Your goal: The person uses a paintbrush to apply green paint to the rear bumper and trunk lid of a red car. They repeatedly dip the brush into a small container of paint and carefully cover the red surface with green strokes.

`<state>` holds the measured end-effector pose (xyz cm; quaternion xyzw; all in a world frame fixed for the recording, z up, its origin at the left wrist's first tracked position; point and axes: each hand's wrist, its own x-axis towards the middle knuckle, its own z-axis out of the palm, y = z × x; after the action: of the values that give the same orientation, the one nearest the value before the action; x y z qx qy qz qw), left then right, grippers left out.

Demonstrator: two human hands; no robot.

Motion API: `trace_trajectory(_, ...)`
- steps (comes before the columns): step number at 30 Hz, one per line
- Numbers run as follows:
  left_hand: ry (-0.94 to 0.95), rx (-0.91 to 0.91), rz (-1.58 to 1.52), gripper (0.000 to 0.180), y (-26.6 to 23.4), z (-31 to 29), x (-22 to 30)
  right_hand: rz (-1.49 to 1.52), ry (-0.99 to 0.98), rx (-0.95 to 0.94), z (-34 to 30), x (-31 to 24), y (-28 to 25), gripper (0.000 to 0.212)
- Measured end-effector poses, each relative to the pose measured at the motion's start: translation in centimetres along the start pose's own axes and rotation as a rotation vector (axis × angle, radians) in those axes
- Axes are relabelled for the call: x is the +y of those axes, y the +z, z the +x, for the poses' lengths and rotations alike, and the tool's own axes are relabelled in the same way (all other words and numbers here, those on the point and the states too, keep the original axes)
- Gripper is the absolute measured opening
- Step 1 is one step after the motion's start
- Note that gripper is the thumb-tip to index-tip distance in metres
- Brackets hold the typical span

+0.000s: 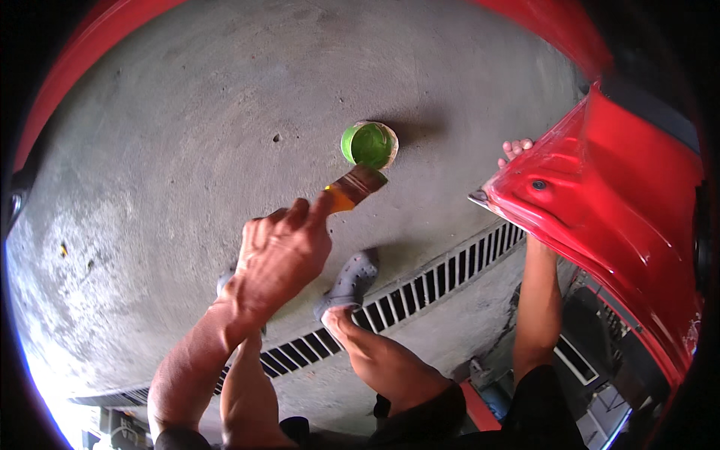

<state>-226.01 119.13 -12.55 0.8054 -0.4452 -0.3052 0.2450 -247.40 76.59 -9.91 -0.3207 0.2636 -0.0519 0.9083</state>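
Observation:
My left hand (286,244) is closed round the yellow handle of a flat paintbrush (358,184). The brush's dark bristles point toward a small round tub (347,144) with green paint on its inside, and their tip overlaps its near rim in the view. Whether they touch the tub I cannot tell. At the right, my right hand (514,148) grips the corner of a red vehicle door (600,187). Only its fingertips show past the door's far edge; the palm is hidden behind the panel.
The tub stands on a grey concrete floor (225,97). A slotted drain grate (405,301) crosses it near my feet, one in a grey clog (355,279). Red bodywork (67,67) curves along the upper left. Assorted objects stand at the lower right.

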Motion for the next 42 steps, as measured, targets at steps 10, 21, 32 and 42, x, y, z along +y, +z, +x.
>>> trace_trajectory(10,0.219,-0.111,0.362,0.048,5.9,9.7,-1.7,-0.164,-0.239,0.149,-6.1,2.6,-8.9,0.028)
trace_trajectory(21,0.097,-0.236,0.544,0.046,12.1,15.5,-2.3,-0.468,-0.283,0.094,-11.4,2.3,-20.0,0.021)
trace_trajectory(32,0.088,-0.115,0.397,0.037,9.1,13.5,-2.0,-0.488,-0.265,0.140,-12.5,3.4,-15.4,0.064)
trace_trajectory(42,-0.099,-0.153,-0.548,0.039,7.6,7.5,-5.9,-0.256,-0.036,0.875,-18.2,25.6,-11.5,0.046)
